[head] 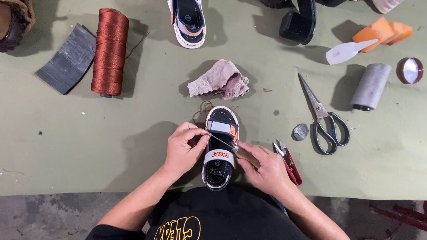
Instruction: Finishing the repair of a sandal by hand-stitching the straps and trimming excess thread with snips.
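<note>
A small sandal (220, 149) lies on the green counter (111, 133) just before the person; the left hand (184, 149) pinches a thin thread (221, 140) over its straps; the right hand (262, 166) pinches a tool at the sandal's side; red snips (289, 162) lie just beside, scissors (324, 118) farther right.

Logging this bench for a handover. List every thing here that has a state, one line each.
sandal: lying sole down, gripped at both sides
left hand: pinching a thin thread or needle
right hand: at the sandal's side
scissors: lying shut
red snips: lying beside the right hand
rust thread spool: on its side
grey spool: on its side
cloth: crumpled
</note>
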